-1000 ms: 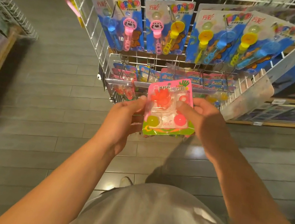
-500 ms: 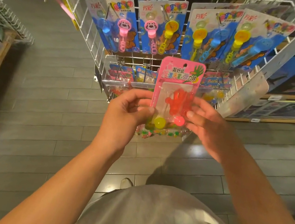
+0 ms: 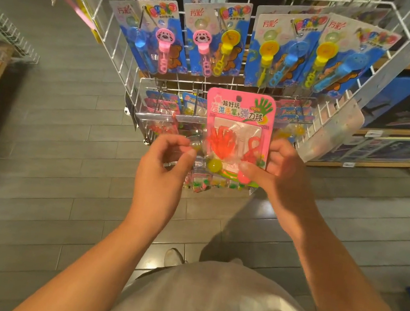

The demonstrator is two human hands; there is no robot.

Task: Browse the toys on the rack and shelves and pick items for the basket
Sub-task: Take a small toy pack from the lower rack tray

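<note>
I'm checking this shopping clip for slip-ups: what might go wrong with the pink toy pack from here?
The pink toy pack is pinched only near its lower edge by the right hand, so it may tip or slip. The left hand, fingers curled, seems not to hold it, so there is little backup. It is held just in front of the wire rack and the packs hanging there, so swinging it could snag a hook or knock one loose.

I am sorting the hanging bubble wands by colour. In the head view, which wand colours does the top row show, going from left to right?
Blue wand → pink wand → pink wand → yellow wand → yellow wand → blue wand → yellow wand → blue wand.
</note>
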